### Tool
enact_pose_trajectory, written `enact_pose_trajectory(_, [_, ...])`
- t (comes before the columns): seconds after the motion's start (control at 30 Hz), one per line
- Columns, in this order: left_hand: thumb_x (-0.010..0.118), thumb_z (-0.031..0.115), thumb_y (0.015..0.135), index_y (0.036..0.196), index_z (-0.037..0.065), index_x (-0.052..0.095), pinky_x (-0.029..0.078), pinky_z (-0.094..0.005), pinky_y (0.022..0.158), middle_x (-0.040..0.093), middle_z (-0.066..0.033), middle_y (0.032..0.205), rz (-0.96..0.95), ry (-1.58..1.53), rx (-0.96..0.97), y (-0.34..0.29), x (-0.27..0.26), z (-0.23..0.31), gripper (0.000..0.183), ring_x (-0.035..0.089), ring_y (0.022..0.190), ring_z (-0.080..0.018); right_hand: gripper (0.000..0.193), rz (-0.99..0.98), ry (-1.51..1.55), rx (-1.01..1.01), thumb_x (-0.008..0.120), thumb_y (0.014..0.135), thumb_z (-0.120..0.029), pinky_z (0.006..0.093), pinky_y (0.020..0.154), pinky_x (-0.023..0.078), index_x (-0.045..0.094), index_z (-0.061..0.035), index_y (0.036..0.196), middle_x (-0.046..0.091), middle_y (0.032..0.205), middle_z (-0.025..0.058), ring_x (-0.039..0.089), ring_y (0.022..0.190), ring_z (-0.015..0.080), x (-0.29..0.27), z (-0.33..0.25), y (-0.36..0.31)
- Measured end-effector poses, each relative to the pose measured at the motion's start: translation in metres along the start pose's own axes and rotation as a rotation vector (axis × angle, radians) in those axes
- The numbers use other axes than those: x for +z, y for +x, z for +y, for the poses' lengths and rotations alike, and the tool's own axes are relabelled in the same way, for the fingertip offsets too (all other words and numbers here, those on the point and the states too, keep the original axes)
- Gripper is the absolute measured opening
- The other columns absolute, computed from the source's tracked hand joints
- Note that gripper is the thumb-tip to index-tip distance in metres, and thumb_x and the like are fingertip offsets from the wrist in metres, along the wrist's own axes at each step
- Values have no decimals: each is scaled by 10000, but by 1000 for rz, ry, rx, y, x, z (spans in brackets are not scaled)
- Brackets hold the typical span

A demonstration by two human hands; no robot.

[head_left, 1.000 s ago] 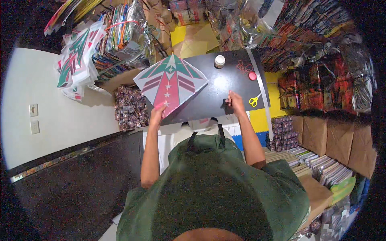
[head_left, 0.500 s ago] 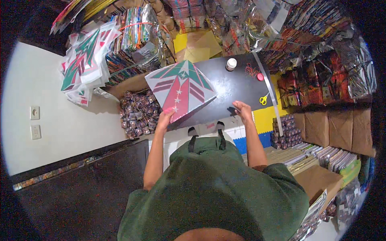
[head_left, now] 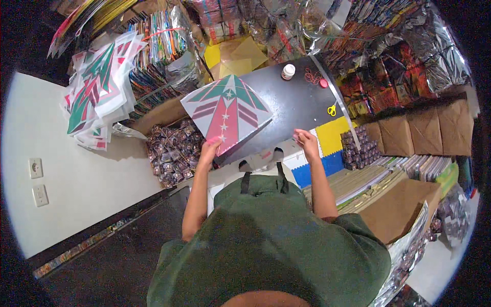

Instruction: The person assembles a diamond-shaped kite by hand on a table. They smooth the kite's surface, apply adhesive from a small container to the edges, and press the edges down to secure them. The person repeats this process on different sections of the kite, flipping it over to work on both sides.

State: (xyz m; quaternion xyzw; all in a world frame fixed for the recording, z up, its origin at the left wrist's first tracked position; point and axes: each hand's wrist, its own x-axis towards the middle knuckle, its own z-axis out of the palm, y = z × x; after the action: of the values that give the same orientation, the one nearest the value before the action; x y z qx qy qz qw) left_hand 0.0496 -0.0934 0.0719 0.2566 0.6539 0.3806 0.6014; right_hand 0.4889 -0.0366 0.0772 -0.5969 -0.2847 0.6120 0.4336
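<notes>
Left hand [head_left: 208, 151]: lower tip of a diamond-shaped printed sheet [head_left: 227, 110] is gripped between thumb and fingers; the same grip was recorded half a second earlier. The sheet is spread ahead of this hand, over the dark table [head_left: 281, 102]. Right hand [head_left: 307, 145]: fingers, spread half a second before, are now curled in, with thumb and fingertips brought close together; whether anything is pinched cannot be told. It is held near the table's near edge, having been over the tabletop one second ago. Both forearms are extended forward. Ahead of the right hand and rightward, yellow scissors [head_left: 332, 110] are seen; farther ahead, a red lid [head_left: 323, 83], red string [head_left: 312, 76] and a white jar [head_left: 288, 72].
</notes>
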Motion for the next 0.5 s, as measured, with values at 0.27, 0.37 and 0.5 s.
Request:
enact_pose_trajectory(0.27, [738, 302, 989, 1223, 57, 726, 495, -277, 818, 714, 20, 1012, -25, -4, 92, 14, -2, -12, 340, 640, 907, -107, 297, 234, -121, -197, 744, 961, -115, 382, 912, 533, 733, -55, 1251, 752, 1171, 44, 681, 1003, 147, -8, 15, -18])
enact_pose_trajectory(0.37, [752, 226, 956, 1058, 54, 755, 483, -277, 716, 702, 18, 884, 2, -37, 63, 12, -3, -10, 200, 617, 795, -103, 298, 202, -103, 24, 821, 919, -212, 351, 873, 516, 760, -66, 1172, 760, 1077, 39, 682, 982, 139, 3, -6, -40])
enact_pose_trajectory(0.5, [763, 216, 944, 1029, 46, 756, 493, -287, 755, 709, 12, 913, -39, -10, 132, 14, -1, -4, 190, 627, 835, -103, 287, 365, -382, 94, 816, 931, -262, 303, 820, 508, 763, -66, 1135, 762, 1025, 29, 682, 935, 133, -22, 7, -24])
